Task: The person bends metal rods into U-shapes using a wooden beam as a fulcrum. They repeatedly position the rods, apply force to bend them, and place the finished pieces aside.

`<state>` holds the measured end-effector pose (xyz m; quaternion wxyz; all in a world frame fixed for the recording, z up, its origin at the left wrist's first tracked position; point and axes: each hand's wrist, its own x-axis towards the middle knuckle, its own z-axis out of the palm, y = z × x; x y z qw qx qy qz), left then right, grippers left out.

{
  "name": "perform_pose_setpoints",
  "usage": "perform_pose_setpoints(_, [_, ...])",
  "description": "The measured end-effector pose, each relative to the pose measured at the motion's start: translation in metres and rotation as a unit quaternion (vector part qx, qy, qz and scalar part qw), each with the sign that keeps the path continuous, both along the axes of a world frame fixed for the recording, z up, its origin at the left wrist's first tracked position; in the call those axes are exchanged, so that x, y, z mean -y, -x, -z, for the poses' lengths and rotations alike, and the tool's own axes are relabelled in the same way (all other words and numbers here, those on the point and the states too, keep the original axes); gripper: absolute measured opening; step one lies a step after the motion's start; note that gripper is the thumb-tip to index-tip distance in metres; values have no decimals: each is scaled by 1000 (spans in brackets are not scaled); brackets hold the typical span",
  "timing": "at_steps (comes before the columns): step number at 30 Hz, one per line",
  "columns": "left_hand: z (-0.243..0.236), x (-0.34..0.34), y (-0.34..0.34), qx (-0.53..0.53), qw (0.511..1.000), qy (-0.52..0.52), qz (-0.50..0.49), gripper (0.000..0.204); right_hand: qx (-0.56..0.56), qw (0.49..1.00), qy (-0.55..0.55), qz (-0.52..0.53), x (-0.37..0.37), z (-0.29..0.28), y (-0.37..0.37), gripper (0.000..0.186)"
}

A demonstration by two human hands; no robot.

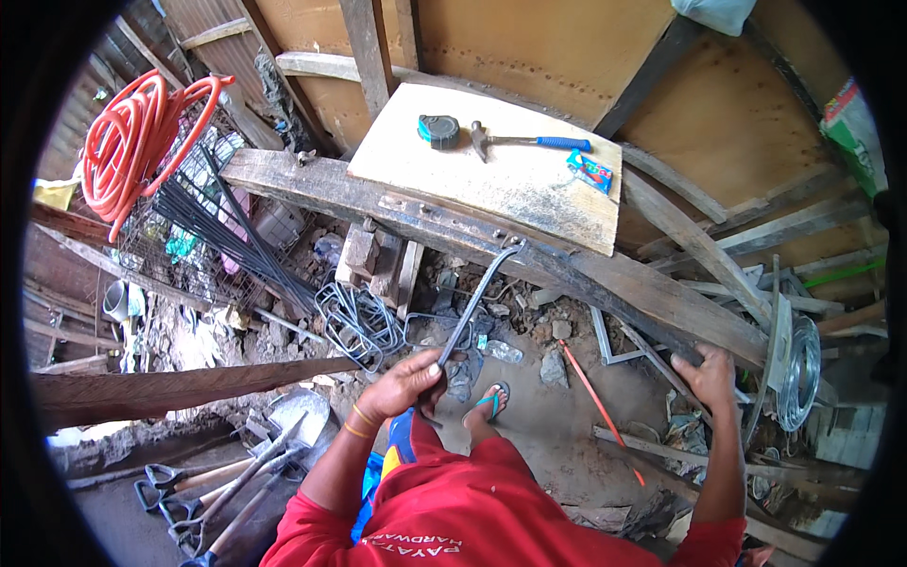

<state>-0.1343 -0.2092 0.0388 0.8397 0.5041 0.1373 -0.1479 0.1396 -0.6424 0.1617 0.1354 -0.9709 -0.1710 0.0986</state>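
Steel rod (477, 298), grey and slender, slants from the person's left hand (413, 386) up to the near edge of a heavy timber beam (312, 184), where its bent tip meets the far end of a dark bar. The beam is the largest thing here, crossing the work area from upper left to lower right. On it rests a pale wooden board (529, 189), dusted with dark grit toward its right side. At the upper left hangs a coil of orange hose (123, 142). The dark bar (605, 298) runs along the beam's near side, and the person's right hand (710, 378) has its fingers clamped around the near end. The left hand's fingers are closed on the rod, thumb lying along it. Below the beam, left of the rod, bent metal loops (359, 317) lie in a heap on the rubble. On the board are a hammer (529, 142) with a blue grip, a teal and black tape measure (439, 131) near its head, and a small blue and red packet (590, 172) beside the grip.
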Motion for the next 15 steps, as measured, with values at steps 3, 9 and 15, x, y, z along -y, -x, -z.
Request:
perform_pose_setpoints(3, [-5, 30, 7, -56, 976, 195, -83, 44, -6, 999, 49, 17, -8, 21, -39, 46])
perform_pose_setpoints(9, [7, 48, -22, -99, 969, 143, -174, 34, 94, 994, 62, 2, 34, 44, -103, 49])
perform_pose_setpoints(15, [41, 42, -55, -142, 962, 149, -178, 21, 73, 991, 103, 34, 74, 65, -124, 51])
